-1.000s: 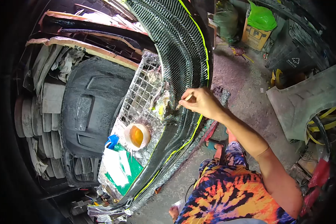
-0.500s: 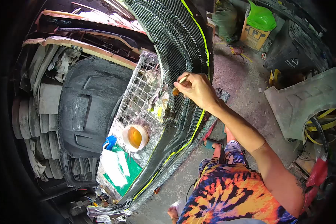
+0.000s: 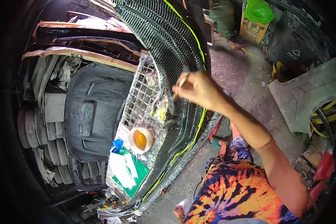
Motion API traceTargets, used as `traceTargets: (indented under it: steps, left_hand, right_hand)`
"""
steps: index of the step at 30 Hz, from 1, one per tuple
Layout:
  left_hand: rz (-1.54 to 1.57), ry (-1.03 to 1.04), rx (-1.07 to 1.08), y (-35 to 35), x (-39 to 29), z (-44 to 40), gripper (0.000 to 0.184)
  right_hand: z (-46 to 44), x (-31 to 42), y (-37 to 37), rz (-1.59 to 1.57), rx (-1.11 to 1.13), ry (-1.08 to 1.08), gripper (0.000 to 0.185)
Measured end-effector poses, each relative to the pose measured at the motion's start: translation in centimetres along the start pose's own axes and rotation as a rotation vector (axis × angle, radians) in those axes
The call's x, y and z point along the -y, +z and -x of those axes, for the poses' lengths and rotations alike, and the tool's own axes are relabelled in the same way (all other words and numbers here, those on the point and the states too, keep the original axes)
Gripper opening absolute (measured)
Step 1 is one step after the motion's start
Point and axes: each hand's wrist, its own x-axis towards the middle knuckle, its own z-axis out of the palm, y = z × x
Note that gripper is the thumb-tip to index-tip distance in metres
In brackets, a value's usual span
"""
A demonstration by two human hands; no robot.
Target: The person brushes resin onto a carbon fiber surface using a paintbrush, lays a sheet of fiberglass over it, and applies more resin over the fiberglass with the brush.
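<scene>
My right hand is closed around a small brush with a pale handle, slightly smeared by motion. The brush tip points down at a long curved part lined with black woven carbon-fibre cloth; I cannot tell whether it touches. Much of the cloth looks wet and glossy. A yellow-green strip runs along the part's outer edge. Beside its inner edge stands a round pale cup with amber liquid in it. My left hand is out of view.
A resin-stained wire grid lies beside the part, with a green sheet and blue item near the cup. A dark moulded panel sits at left. On the right are a grey fender-like panel and a cardboard box.
The view has shifted slightly, so the bench things appear a little further right and lower. My right hand still holds the brush over the cloth, its tip now more hidden and blurred.
</scene>
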Motion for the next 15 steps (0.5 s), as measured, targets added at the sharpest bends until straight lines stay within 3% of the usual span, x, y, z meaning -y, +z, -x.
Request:
traceTargets:
  steps: [3, 10, 12, 15]
  left_hand:
    - [-0.006, 0.004, 0.014, -0.3, -0.8, 0.3, 0.011]
    - [-0.059, 0.053, 0.070, -1.9, -2.0, 0.8, 0.011]
    - [-0.079, 0.085, 0.103, -2.6, -2.5, 1.5, 0.011]
    - [-0.122, 0.186, 0.211, -5.9, -4.7, 2.5, 0.011]
  right_hand:
    - [0.5, -4.0, 2.6, 0.157, 0.106, -0.032, 0.021]
    - [-2.5, -2.5, 1.6, 0.291, -0.160, -0.175, 0.020]
    - [-3.4, -2.6, 1.5, 0.189, -0.218, -0.259, 0.015]
    - [-2.1, -0.6, -0.1, 0.060, -0.163, -0.177, 0.008]
